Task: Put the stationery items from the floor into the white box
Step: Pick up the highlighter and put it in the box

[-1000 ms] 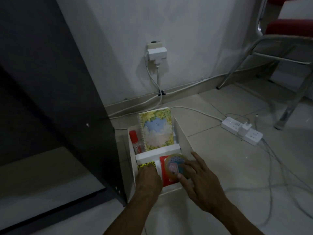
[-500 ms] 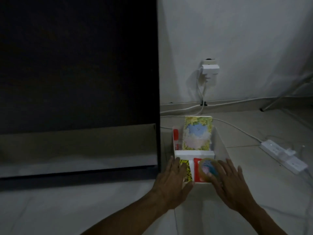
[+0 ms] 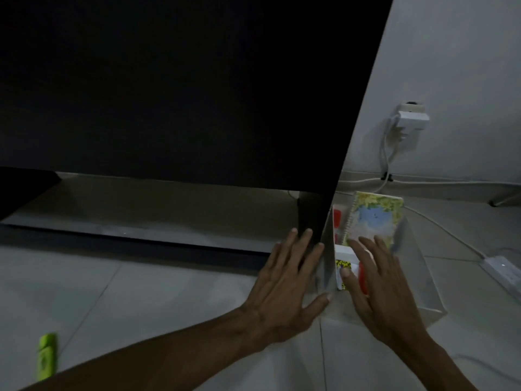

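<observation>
From the head camera, your left hand [image 3: 284, 289] lies flat and spread on the pale tiled floor [image 3: 141, 300], fingers wide, holding nothing, pressed up against the left wall of the white box [image 3: 328, 266]. That wall sits tight against the corner of the big black cabinet panel [image 3: 183, 88], so you have no room on that side. The open floor is to the right of the box and in front of it, toward you.

Your right hand [image 3: 377, 289] is open too, fingers fanned over the front compartment, gripping nothing. Under it you can see a yellow patterned item [image 3: 343, 263] and a red edge [image 3: 362, 280]; what they are is hard to tell. In the rear compartment a spiral notebook with a floral cover [image 3: 372, 218] leans upright, with a red-capped stick [image 3: 337, 217] at its left.

A lime-green highlighter [image 3: 46, 355] lies on the floor far to your left, well apart from the box. A white power strip [image 3: 504, 270] lies at the right edge.
</observation>
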